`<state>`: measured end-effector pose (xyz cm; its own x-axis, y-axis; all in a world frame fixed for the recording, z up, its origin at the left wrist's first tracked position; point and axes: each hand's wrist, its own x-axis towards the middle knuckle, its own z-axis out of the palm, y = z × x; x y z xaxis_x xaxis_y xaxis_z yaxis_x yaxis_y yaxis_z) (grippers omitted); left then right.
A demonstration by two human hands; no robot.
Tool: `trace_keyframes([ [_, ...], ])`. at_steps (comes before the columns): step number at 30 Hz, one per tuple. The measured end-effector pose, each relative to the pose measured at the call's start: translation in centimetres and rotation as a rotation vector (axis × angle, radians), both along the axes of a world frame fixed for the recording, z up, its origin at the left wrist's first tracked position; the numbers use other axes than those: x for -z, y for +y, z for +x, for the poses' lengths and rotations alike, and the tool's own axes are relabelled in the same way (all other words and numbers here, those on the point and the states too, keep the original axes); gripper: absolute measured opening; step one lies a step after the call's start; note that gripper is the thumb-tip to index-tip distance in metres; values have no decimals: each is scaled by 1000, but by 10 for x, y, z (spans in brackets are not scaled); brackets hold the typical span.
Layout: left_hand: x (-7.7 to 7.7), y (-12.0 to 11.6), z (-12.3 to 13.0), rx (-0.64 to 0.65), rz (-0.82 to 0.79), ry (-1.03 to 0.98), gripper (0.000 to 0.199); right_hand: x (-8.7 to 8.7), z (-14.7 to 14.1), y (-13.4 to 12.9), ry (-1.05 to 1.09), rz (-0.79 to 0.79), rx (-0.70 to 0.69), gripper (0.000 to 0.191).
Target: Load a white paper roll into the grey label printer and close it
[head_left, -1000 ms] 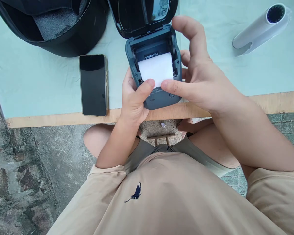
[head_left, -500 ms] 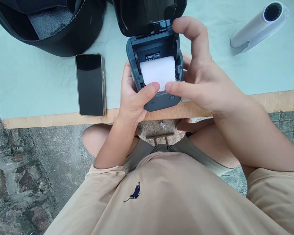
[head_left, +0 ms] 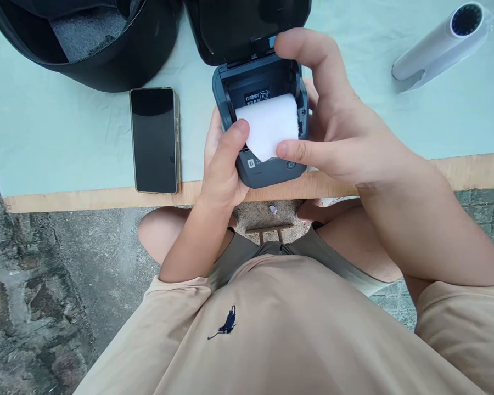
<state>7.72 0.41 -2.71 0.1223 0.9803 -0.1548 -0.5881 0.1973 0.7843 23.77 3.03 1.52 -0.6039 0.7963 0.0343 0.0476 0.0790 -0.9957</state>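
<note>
A dark grey label printer (head_left: 269,174) is held between both hands over the table's front edge, its black lid (head_left: 251,27) tilted back. In its bay lies a white paper roll (head_left: 267,120), with the loose end hanging over the front rim. My left hand (head_left: 226,159) wraps the printer's left side, its thumb on the roll's left edge. My right hand (head_left: 333,120) grips the right side; its thumb presses the paper's loose end, and its forefinger reaches up to the lid hinge. The other right fingers are partly hidden behind the printer.
A smartphone (head_left: 155,141) with a dark screen lies left of the printer. Behind it stands an unzipped black round bag (head_left: 119,60) with grey padding inside. At the right back lies a white roll in clear wrap (head_left: 436,49). The wooden table edge (head_left: 86,202) runs before my knees.
My left thumb has moved up and left, off the paper's end onto the roll's edge. The paper's end now reaches further over the front rim. The right forefinger has shifted left along the hinge.
</note>
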Motion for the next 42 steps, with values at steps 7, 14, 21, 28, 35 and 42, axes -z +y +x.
trace_keyframes([
  [7,-1,0,0,27,15,-32,20,3,3,-1,-83,23,21,74],
  [14,0,0,-2,30,69,55,36,6,3,-2,-55,-11,7,69],
  [21,2,1,-2,126,115,-15,46,-9,-8,-4,22,241,463,33],
  [28,20,6,-6,127,204,-17,54,-7,-14,2,-84,387,516,23],
  [35,25,7,-6,98,194,6,54,-2,-12,-1,-73,430,456,19],
  [42,23,6,-6,110,181,-1,54,4,-4,3,93,279,319,26],
])
